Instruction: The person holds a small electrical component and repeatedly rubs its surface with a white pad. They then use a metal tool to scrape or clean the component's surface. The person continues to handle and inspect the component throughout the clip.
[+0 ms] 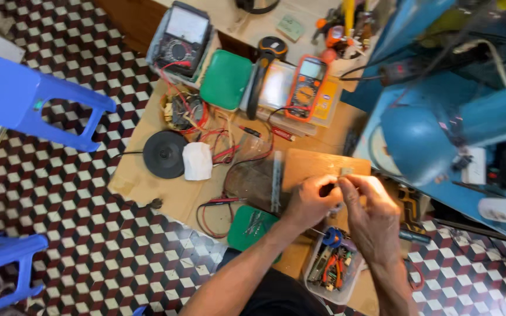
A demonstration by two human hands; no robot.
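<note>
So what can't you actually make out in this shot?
All in the head view:
- The small part pinched between the left hand and right hand: covered by fingers and too small to identify.
- Contents of the clear plastic tub: partly hidden under the right wrist.
- The orange multimeter screen: too small to read.
- The blue machine: cut off by the right edge.

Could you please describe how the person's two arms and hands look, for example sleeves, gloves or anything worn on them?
Both forearms are bare up to the picture's lower edge: no sleeves show. The left hand and the right hand wear no gloves. I see no watch, bracelet or ring, though the fingers are too small to be sure. Dark clothing shows between the arms.
</note>
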